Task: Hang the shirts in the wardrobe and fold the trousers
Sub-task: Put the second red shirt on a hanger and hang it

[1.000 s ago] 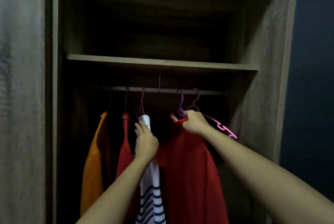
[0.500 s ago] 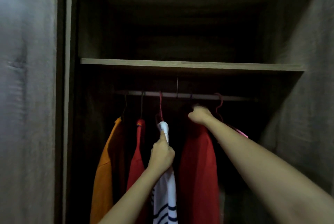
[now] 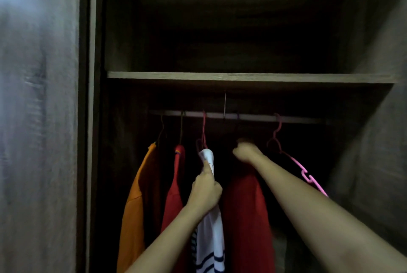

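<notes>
A: Left hand (image 3: 206, 191)?
B: Fingers curled round striped shirt (image 3: 211, 228) below its collar, thumb up along it. Shirt hangs from rail (image 3: 253, 117).
A: Right hand (image 3: 245, 151)?
B: Fist closed at top of right red shirt (image 3: 244, 206), under rail. Cloth or hanger in the grip, can't tell: too dark. Empty pink hanger (image 3: 308, 177) just right of forearm. Orange shirt (image 3: 134, 206) far left.

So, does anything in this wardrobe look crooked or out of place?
Only the empty pink hanger at the right end of the rail: it carries no shirt and slants steeply down, its lower end passing behind the right forearm. In this dim light nothing else stands out.
</notes>
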Available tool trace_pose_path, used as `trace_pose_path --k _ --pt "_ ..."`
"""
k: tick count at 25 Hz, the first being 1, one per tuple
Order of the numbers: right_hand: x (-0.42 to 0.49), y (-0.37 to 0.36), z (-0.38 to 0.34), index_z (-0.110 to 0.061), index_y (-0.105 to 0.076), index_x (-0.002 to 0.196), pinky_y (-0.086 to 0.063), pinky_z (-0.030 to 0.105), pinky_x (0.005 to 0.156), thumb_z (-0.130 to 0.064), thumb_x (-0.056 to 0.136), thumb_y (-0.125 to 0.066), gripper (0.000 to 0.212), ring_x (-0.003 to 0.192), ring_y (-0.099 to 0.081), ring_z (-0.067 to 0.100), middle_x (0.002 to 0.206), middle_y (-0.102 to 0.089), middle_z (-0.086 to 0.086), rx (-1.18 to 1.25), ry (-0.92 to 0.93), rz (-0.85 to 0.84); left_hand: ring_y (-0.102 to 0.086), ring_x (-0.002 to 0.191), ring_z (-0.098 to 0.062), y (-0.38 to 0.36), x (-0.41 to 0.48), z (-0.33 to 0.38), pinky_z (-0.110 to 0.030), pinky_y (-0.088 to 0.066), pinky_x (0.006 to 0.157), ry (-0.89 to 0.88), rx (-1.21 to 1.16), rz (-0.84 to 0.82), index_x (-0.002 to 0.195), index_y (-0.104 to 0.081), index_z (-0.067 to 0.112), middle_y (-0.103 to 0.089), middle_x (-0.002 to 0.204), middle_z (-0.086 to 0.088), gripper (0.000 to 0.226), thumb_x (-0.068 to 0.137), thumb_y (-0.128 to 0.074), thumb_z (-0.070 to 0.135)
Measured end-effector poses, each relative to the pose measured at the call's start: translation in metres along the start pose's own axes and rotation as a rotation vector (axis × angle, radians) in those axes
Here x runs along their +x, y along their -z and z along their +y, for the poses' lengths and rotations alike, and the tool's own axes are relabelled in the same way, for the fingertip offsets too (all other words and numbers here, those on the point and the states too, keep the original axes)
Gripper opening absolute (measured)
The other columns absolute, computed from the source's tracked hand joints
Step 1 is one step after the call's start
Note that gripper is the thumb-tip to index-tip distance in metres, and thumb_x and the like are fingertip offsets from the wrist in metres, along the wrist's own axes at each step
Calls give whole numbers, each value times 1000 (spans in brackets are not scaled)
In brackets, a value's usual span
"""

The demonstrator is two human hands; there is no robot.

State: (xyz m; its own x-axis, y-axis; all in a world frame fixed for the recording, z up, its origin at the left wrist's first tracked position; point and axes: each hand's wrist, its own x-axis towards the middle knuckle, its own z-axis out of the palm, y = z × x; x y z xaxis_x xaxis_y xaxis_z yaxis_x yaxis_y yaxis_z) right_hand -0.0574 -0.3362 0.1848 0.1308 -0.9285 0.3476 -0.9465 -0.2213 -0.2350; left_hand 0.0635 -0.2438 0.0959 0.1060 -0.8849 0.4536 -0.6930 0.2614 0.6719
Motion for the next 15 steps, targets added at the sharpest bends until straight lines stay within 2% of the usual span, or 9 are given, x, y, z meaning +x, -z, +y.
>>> trace_pose_path --k 3,5,6,8,11,13,15 --pt "-3 2 7 -1 -52 125 -44 31 94 -14 92 -44 37 118 -53 32 131 -53 20 -48 27 -23 -59 102 -37 2 3 -3 -43 -49 89 14 1 -14 150 0 18 -59 117 -23 83 80 -42 6" --pt "-9 5 11 -5 -53 125 -45 32 92 -21 90 -49 38 115 -54 32 128 -55 17 -71 23 6 -56 110 -38 5 5 -3 -42 -47 94 18 55 -60 150 0 14 -55 125 -24 81 86 -49 17" --pt "-13 6 12 -6 -52 125 -46 34 91 -26 90 -50 40 114 -55 32 126 -56 17 -87 21 68 -53 116 -38 7 4 -2 -39 -44 97 14 80 -80 150 -1 10 -50 132 -24 82 89 -53 26" --pt "-23 6 9 -7 -52 126 -47 37 89 -29 89 -51 42 113 -54 35 123 -56 19 -90 68 295 -46 126 -35 15 -6 2 -32 -40 101 -3 86 -62 150 -5 4 -43 142 -21 84 91 -54 40" --pt "-46 -4 -7 -7 -58 119 -40 32 95 -14 85 -53 35 111 -52 34 116 -58 17 246 262 622 -52 122 -22 40 -26 1 -13 -37 90 -75 -87 177 147 -25 7 -53 135 -13 64 94 -50 34" --pt "-67 -16 -29 -7 -62 108 -34 21 92 -5 80 -51 31 104 -55 29 108 -61 12 486 357 699 -52 123 -16 60 -39 -10 -8 -31 92 -126 -165 356 142 -38 9 -55 134 -9 52 94 -52 23" --pt "-93 -36 -59 -5 -63 104 -33 17 90 -3 78 -49 30 100 -57 23 104 -63 10 630 411 706 -50 123 -9 82 -61 -31 -7 -30 96 -145 -151 441 139 -44 10 -55 134 -7 47 94 -54 20"
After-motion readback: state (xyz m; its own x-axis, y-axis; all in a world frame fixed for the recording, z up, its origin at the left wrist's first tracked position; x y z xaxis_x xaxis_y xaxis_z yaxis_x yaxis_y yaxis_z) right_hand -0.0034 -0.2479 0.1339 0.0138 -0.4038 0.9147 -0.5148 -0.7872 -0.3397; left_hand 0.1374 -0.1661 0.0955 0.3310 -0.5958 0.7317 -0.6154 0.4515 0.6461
